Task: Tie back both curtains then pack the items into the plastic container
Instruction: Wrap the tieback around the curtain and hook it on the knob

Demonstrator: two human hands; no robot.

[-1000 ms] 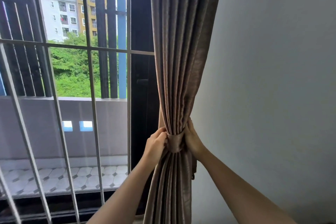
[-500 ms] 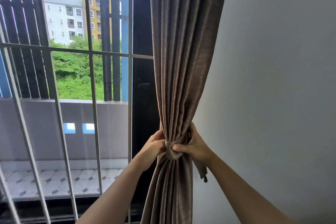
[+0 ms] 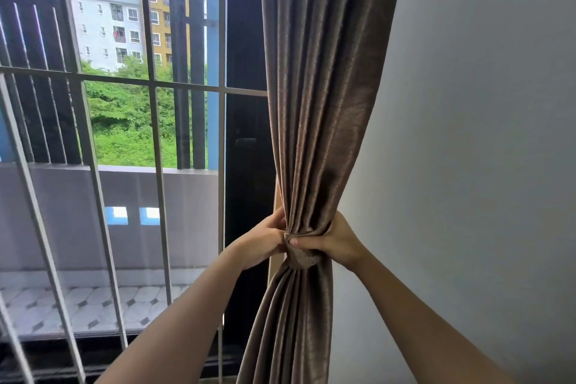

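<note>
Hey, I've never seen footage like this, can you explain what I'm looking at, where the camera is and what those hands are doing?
The camera sits on a person's head, looking forward and down, so the two bare arms are that person's own. There is no table here: a barred window on the left, a plain pale wall on the right. Between them hangs a brown pleated fabric curtain. The left hand and right hand pinch a matching brown fabric tie-back band wrapped around the gathered curtain.
</note>
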